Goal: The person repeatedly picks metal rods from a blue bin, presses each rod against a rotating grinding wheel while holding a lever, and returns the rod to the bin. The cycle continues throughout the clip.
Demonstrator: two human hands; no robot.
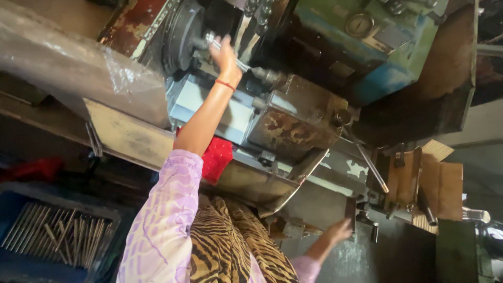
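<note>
View from above of a worn, rust-stained grey and green metal lathe; the left hand closes its grip on a thin bright steel rod just beside the lathe's dark round chuck; the right hand rests open on a small dark lever at the lathe's lower front, holding nothing; a blue crate of steel rods sits below the lathe. Likely hazard: fingers, the red thread bracelet or the loose lilac sleeve caught if the chuck spins.
</note>
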